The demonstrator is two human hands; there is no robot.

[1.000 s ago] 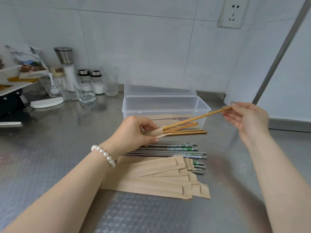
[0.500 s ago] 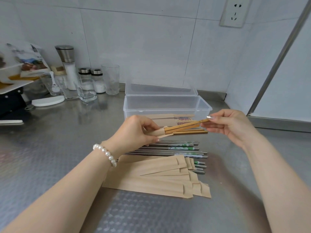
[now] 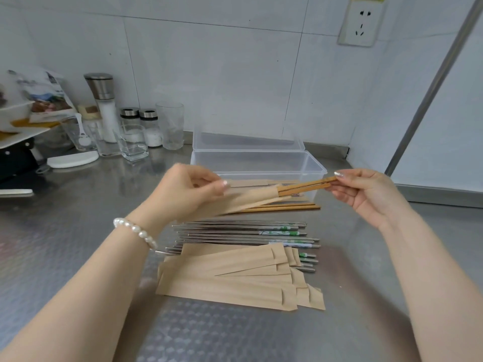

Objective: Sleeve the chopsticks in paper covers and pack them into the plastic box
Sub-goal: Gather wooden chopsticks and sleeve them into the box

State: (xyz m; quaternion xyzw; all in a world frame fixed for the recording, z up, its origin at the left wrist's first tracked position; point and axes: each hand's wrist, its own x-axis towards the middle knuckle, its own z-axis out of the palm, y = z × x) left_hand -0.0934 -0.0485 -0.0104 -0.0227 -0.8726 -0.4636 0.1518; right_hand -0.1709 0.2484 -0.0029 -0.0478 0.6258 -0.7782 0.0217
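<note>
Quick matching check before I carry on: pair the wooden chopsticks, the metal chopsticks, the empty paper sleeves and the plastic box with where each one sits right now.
Things:
1. wooden chopstick pair
2. metal chopsticks
3. empty paper sleeves
4. plastic box

Places:
A. stacked on the counter nearest the person
B. open, behind the hands, lid standing up at the back
C. lying loose on the counter between the sleeve stack and the hands
D. partly inside a paper cover held by the left hand, ends pinched by the right hand

Pairs: 1-D, 2-C, 3-A, 4-B

Bright, even, soft-shadowed light (wide-angle bending at edges), slight motion blur on hands (image 3: 188,194).
</note>
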